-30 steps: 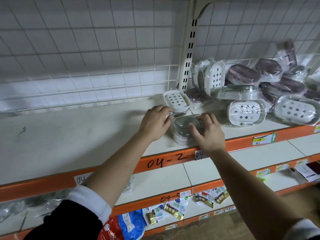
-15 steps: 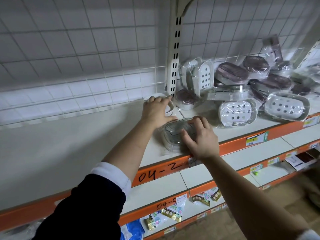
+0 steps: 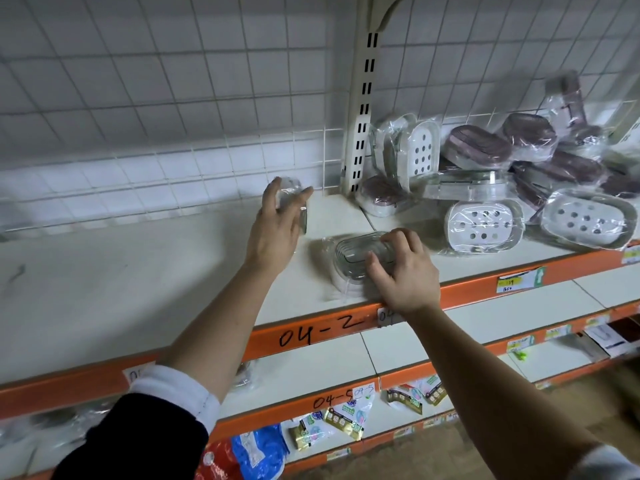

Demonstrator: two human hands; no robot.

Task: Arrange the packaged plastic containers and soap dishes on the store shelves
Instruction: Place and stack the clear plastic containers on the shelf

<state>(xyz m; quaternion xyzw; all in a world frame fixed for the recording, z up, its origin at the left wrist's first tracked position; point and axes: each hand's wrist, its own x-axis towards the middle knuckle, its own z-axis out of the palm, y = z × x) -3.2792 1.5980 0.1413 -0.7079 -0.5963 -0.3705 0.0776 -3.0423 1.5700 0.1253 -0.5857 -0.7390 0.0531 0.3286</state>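
head view, one frame.

left hand [image 3: 277, 233]: raised just left of frame centre, above the top shelf [image 3: 138, 271]. grip is wide, thumb and fingers spread around a small wrapped dish [image 3: 290, 198] held between them. the dish is badly motion-blurred (clear film and a dark edge are all i can make out), and i cannot tell whether it touches the shelf.

right hand [image 3: 405, 271]: centre of frame, slightly right. grip is narrow, with the fingers curled over the right end of the clear soap dish [image 3: 356, 258] and the thumb on its near side. this dish lies flat in its film wrap at the front edge of the top shelf, just above the orange shelf lip [image 3: 322, 332] marked "04-2".

the two dishes are near each other but apart.

right of frame, same shelf: a loose pile of wrapped soap dishes. a white perforated dish [image 3: 483, 225] lies flat just beside the right hand, and a second white dish [image 3: 588, 220] lies further right. an upright white dish [image 3: 420, 150] leans near the slotted post [image 3: 363, 109]. purple-brown dishes [image 3: 478, 147] are heaped behind them.

background: wire grid panel [image 3: 173, 81] across the upper left.

lower frame: further shelves holding small packets [image 3: 346, 417]. a price tag [image 3: 519, 280] sits on the lip at the right.
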